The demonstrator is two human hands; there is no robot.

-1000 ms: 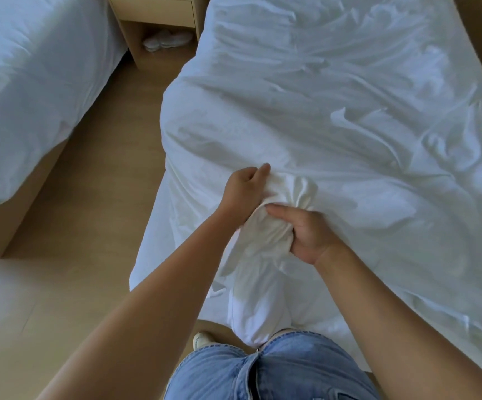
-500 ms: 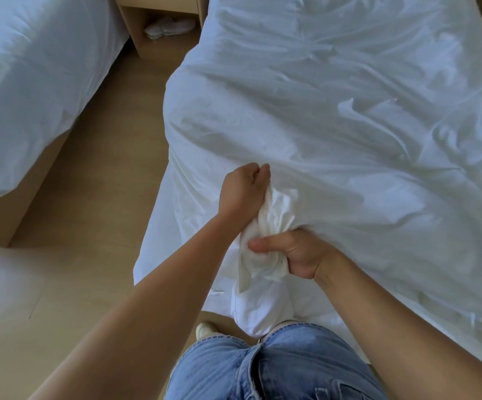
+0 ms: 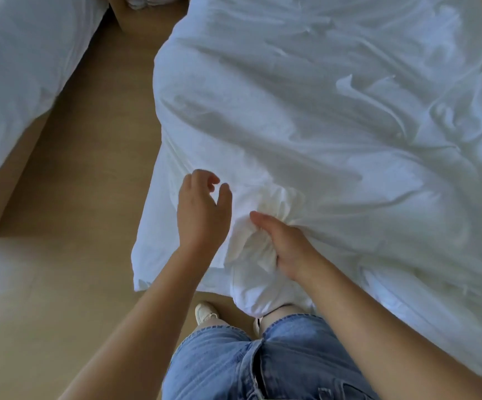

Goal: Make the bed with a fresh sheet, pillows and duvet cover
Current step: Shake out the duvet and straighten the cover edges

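A crumpled white duvet cover (image 3: pixel 335 134) lies over the bed, filling the right and upper part of the head view. Its near corner is gathered into a bunch (image 3: pixel 265 220) at the bed's foot. My right hand (image 3: pixel 284 243) grips that bunch, fingers curled into the cloth. My left hand (image 3: pixel 202 209) hovers just left of the bunch with fingers loosely bent, holding nothing. The cover's lower edge hangs down toward my legs.
A second bed with white bedding (image 3: pixel 17 76) stands at the left across a strip of wooden floor (image 3: pixel 83 174). A wooden nightstand (image 3: pixel 147 13) sits at the top between the beds. My denim shorts and white shoe (image 3: pixel 205 311) are at the bottom.
My left hand has let go of the bunched corner and moved slightly left, fingers opening. My right hand keeps its grip on the bunch.
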